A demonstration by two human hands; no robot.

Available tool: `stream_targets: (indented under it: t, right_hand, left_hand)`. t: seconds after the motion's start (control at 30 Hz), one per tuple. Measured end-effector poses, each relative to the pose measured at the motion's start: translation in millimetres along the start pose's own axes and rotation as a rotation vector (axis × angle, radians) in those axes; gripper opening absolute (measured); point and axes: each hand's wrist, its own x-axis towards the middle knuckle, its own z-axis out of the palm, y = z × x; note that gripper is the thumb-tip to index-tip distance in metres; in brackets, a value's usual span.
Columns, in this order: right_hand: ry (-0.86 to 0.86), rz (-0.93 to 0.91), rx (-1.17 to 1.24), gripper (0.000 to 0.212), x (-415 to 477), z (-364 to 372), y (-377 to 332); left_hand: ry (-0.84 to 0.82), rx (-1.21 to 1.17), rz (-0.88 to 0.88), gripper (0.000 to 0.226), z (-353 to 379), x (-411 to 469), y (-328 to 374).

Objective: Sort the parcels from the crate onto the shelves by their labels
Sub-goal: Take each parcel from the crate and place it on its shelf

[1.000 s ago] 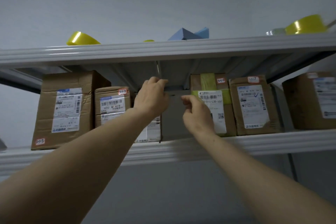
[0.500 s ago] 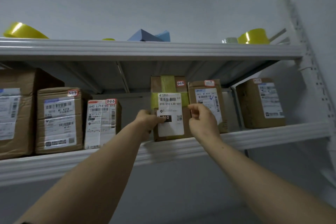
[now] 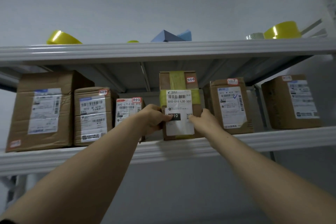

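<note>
Standing upright on the middle shelf [image 3: 272, 138], the taped parcel [image 3: 179, 82] occupies the centre of the row, with its base close behind the front rim. Its front face carries a white shipping label [image 3: 180, 129] printed 010-010-L30-551, bands of yellow tape, and a small red-bordered tag [image 3: 190, 79] reading 5-1-6 at the upper right corner. The left hand [image 3: 152, 118] grips the left edge of this parcel: the fingers are curled round the side and the thumb presses on the black block of the label. The right hand [image 3: 207, 122] holds the right edge, with one fingertip laid on the label beside the square code; the fingers behind the edge are hidden. To the left, partly behind the left hand, stands a small parcel [image 3: 127, 109] tagged 3-1-5, followed by a medium parcel [image 3: 92, 114] and a large parcel [image 3: 43, 111]. To the right, just beside the right hand, stands a neighbouring parcel [image 3: 231, 107] tagged 5-1-7, and apart from it an end parcel [image 3: 291, 102]. The upper shelf [image 3: 163, 51] carries a yellow tape roll [image 3: 61, 38] at the left, a second tape roll [image 3: 281, 30] at the right, and blue blocks [image 3: 169, 36] between them.
</note>
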Motion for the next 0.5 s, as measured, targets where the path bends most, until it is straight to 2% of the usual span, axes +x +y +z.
stream_targets:
  t: [0.1, 0.17, 0.27, 0.37, 0.5]
  right_hand:
    - [-0.05, 0.099, 0.149, 0.05, 5, 3, 1]
    - [-0.077, 0.134, 0.184, 0.053, 7, 5, -1]
    - [-0.123, 0.115, 0.183, 0.051, 11, 12, -5]
    - [-0.145, 0.074, 0.181, 0.048, 12, 21, -7]
    - [-0.15, 0.0, 0.179, 0.044, 13, 31, -8]
  left_hand:
    - [0.029, 0.099, 0.04, 0.026, -3, -3, -2]
    - [0.098, 0.296, 0.115, 0.024, -5, -4, -5]
    - [0.256, 0.619, 0.279, 0.03, -11, -3, -10]
    - [0.482, 0.896, 0.445, 0.035, -18, -3, -14]
    - [0.649, 1.01, 0.636, 0.044, -25, -8, -14]
